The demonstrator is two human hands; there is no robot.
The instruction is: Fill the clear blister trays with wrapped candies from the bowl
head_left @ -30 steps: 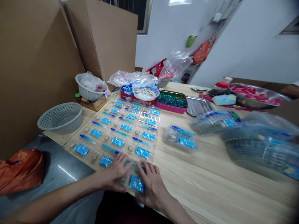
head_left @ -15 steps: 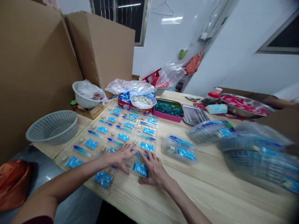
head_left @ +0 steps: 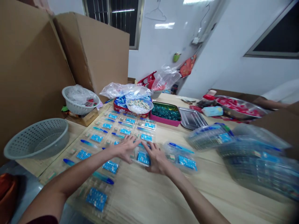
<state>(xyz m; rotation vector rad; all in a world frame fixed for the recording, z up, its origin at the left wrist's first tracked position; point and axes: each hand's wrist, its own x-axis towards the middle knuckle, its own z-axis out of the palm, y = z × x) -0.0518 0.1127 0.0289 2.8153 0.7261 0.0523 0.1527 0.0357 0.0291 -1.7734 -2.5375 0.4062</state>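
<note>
My left hand (head_left: pixel 127 148) and my right hand (head_left: pixel 156 158) are on either side of a clear plastic blister pack (head_left: pixel 143 158) holding a blue patterned packet. Thumbs are at its near side and index fingers at the far edge, almost meeting. Part of the pack is covered by my fingers. Left of my hands, rows of similar clear packs (head_left: pixel 110 167) lie face up, each with a blue packet and most with a blue pen. Close by my right hand is a separate blister pack (head_left: pixel 187 162) with a pen on top.
At the right are blurred stacks of filled packs (head_left: pixel 261 165). A pink-rimmed box of teal pieces (head_left: pixel 165 112), a metal lid (head_left: pixel 192 119) and a bowl of small pale pieces (head_left: pixel 139 106) stand at the back. A grey basket (head_left: pixel 37 138) sits left, by cardboard boxes (head_left: pixel 102 53).
Both hands have moved away from me across the rows, and the blister pack between them has gone with them. The view has shifted slightly.
</note>
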